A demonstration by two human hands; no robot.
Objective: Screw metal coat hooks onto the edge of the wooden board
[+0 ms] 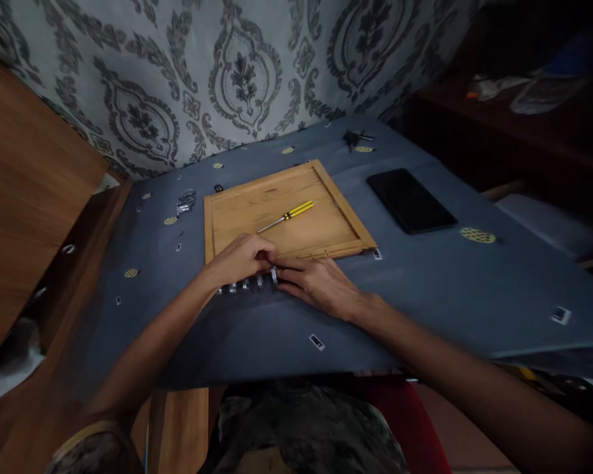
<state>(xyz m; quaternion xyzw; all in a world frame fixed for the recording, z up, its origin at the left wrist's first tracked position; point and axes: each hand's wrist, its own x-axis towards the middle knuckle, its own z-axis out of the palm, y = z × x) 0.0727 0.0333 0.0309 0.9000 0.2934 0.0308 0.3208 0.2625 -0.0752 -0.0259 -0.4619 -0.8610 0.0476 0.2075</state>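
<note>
A framed wooden panel (286, 197) lies flat, with several silver metal hooks (246, 284) in a row along its near edge. At that edge, my left hand (242, 257) has its thumb and fingers pinched together; what they hold is hidden. My right hand (321, 283) is closed, its fingertips on the rightmost metal hook (274, 275), just beside the left fingers. On the panel, beyond my hands, rests a screwdriver (296, 210) with a yellow and black handle, its shaft pointing toward the left hand.
A blue patterned cloth (425, 289) covers the table. Right of the panel lies a flat black device (410, 201). A small shiny metal object (185, 202) sits to the left, and a dark object (356, 138) lies near the back. A patterned curtain (247, 72) hangs behind.
</note>
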